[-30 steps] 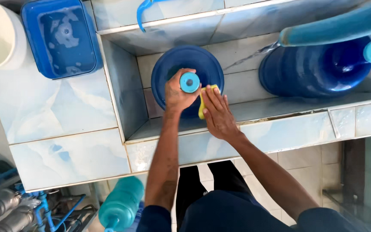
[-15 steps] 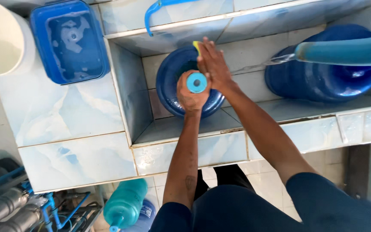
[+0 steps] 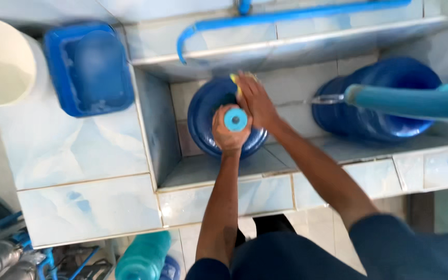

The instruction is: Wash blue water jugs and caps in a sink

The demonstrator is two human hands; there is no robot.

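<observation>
A: Obs. 1. Large blue water jug [image 3: 208, 116] stands upright in the tiled wash basin [image 3: 203, 168], near frame centre. Its light-blue cap [image 3: 235, 120] faces the camera.

B: Left hand?

A: Left hand [image 3: 229, 132] comes in from 6 o'clock. Its fingers are clenched around the jug's neck, just under the cap.

B: Right hand?

A: Right hand [image 3: 255, 101] lies on the jug's shoulder at about 1 o'clock of the cap, palm down. A yellow sponge [image 3: 234, 80] shows at the fingertips, at 12 o'clock of the hand. The fingers press it to the jug; blurred, so whether they curl round it cannot be told.

B: Surroundings?

A: Second blue jug [image 3: 374, 103] lies in the same basin at 3 o'clock of the first, apart from it. A teal hose [image 3: 410, 101] crosses over it from the right edge, and a thin stream of water leaves the hose end toward 9 o'clock. Blue pipe [image 3: 286, 18] runs along the back ledge at 12 o'clock. On the counter [image 3: 73, 155] at 9 to 10 o'clock: a blue rectangular tub [image 3: 89, 67] and, at the far left, a white bucket [image 3: 1, 59]. Teal bottle [image 3: 143, 256] lies on the floor at 7 o'clock.
</observation>
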